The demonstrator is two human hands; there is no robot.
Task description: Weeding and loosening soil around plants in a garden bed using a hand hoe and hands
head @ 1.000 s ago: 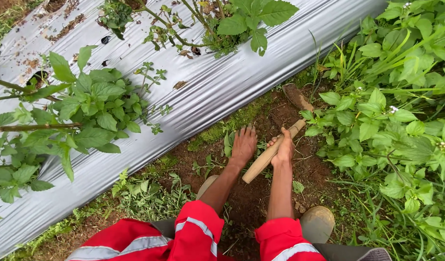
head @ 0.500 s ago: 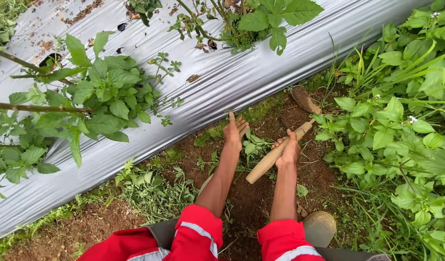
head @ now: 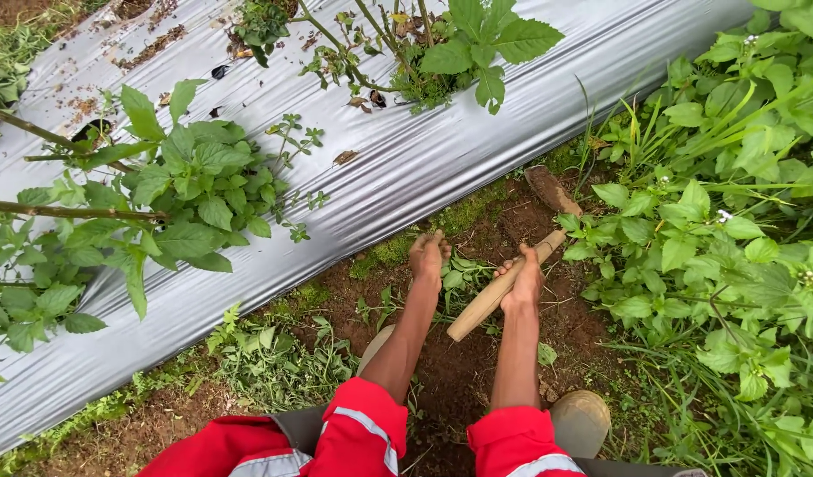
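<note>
My right hand (head: 523, 284) is closed around the wooden handle (head: 495, 295) of a small hoe; its muddy blade (head: 552, 189) rests on the soil near the plastic sheet's edge. My left hand (head: 427, 257) is down on the ground, fingers curled into a small green weed (head: 464, 269) growing in the brown soil of the furrow (head: 459, 371). Both forearms are bare below red sleeves with grey reflective stripes.
A raised bed covered in silver plastic mulch (head: 397, 168) runs diagonally on the left, with leafy plants (head: 190, 190) growing through holes. Dense green weeds (head: 733, 238) crowd the right side. My muddy boot (head: 581, 422) stands in the furrow.
My left hand has dropped from spread fingers above the soil to gripping the weed. The right hand and hoe have stayed in about the same place.
</note>
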